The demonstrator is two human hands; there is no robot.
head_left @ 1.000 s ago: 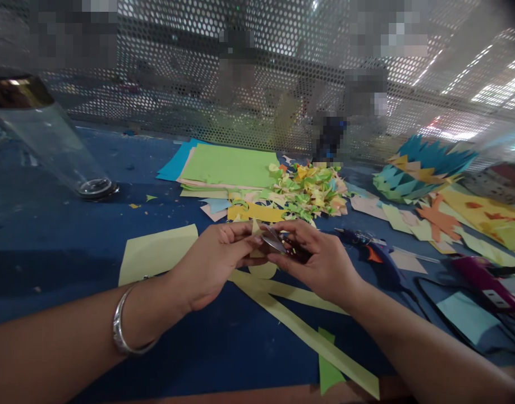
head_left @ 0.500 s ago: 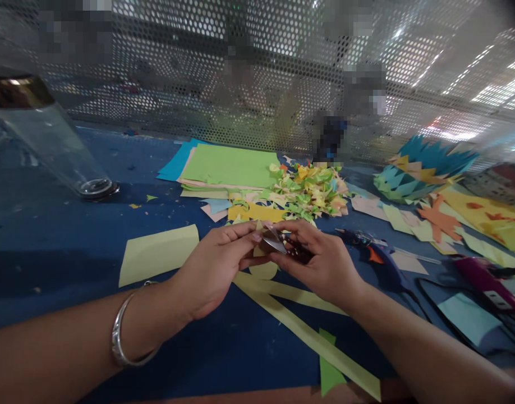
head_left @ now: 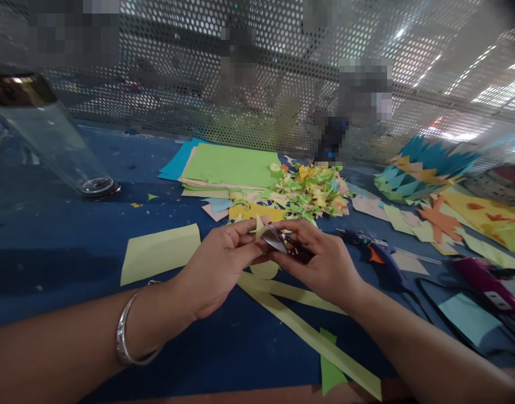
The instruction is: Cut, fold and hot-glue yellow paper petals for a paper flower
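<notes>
Both my hands meet above the blue table. My left hand (head_left: 217,261), with a silver bangle at its wrist, pinches a small pale yellow piece of paper (head_left: 261,227) whose pointed tip sticks up. My right hand (head_left: 320,255) is closed around a small shiny metal tool (head_left: 275,240) with a dark part, mostly hidden in the palm, so its kind is unclear. The tool's bright end touches or lies right beside the paper at my left fingertips. Under the hands, a pale yellow rounded paper shape (head_left: 263,271) and long paper strips (head_left: 308,328) lie on the table.
A pale yellow sheet (head_left: 160,252) lies left, near a clear bottle (head_left: 64,140). Behind are a stack of coloured paper (head_left: 232,163) and a heap of cut paper bits (head_left: 312,191). On the right lie a glue gun (head_left: 379,261), a purple socket strip (head_left: 488,283) and a paper crown (head_left: 426,168).
My left fingers have shifted slightly to the right and the paper's pointed tip now stands up more visibly. My right hand and the metal tool stay almost in place.
</notes>
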